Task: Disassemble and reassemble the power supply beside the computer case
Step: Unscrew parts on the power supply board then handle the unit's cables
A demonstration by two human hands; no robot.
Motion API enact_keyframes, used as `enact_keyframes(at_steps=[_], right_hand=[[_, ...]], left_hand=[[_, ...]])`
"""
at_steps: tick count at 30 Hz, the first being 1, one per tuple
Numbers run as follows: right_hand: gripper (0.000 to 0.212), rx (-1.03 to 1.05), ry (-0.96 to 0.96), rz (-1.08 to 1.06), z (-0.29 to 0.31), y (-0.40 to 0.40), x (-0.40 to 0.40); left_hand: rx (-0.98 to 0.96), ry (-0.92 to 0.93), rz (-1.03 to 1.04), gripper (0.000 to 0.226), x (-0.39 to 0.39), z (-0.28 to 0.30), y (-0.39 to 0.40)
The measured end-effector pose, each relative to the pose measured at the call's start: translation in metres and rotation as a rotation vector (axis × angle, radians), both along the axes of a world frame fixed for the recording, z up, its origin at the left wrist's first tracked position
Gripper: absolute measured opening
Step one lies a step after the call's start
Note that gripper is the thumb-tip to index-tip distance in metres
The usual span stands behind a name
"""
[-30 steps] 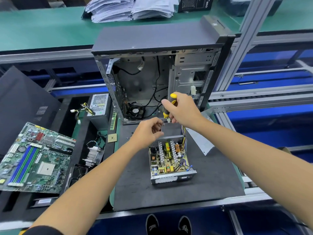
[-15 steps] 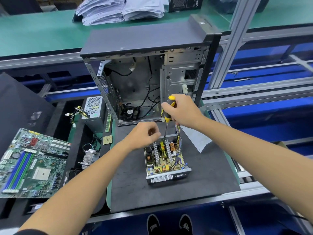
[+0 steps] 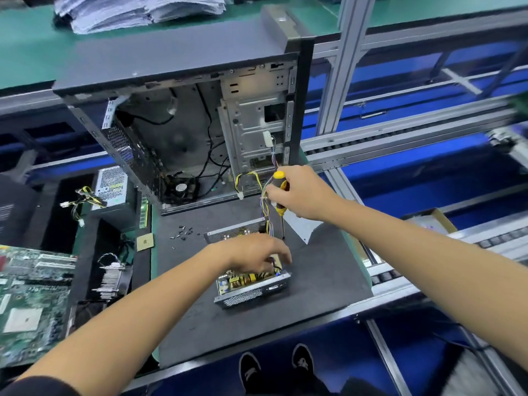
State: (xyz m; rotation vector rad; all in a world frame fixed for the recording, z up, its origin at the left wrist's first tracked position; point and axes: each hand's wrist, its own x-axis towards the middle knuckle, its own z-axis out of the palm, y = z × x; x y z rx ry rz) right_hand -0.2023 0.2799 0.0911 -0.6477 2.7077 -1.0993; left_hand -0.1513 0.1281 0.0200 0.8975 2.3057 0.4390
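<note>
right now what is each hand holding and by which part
The right hand grips the screwdriver by its yellow-and-black handle. The left hand reaches into the open power supply; whether it holds anything cannot be told.

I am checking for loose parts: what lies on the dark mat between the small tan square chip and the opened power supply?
In the head view, small dark screws lie scattered on the mat between chip and power supply.

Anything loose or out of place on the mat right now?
Yes: small dark screws lie scattered loose on the mat, left of the open power supply, with no tray holding them. They might roll or get lost. Otherwise nothing stands out.
</note>
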Motion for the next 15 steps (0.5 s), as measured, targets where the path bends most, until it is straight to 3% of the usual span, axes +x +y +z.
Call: enact_keyframes(at_steps=[6,12,15], right_hand=[[0.034,-0.036,-0.026,-0.017,-0.008,0.009,0.003],[0.032,-0.031,-0.045,0.016,-0.007,0.008,0.004],[0.032,-0.016,-0.062,0.034,-0.005,0.004,0.004]], left_hand=[[-0.228,0.011,-0.163,0.041,-0.003,-0.005,0.02],[-0.206,-0.01,-0.111,0.034,-0.004,-0.007,0.018],[-0.197,-0.034,-0.067,0.047,-0.002,-0.005,0.016]])
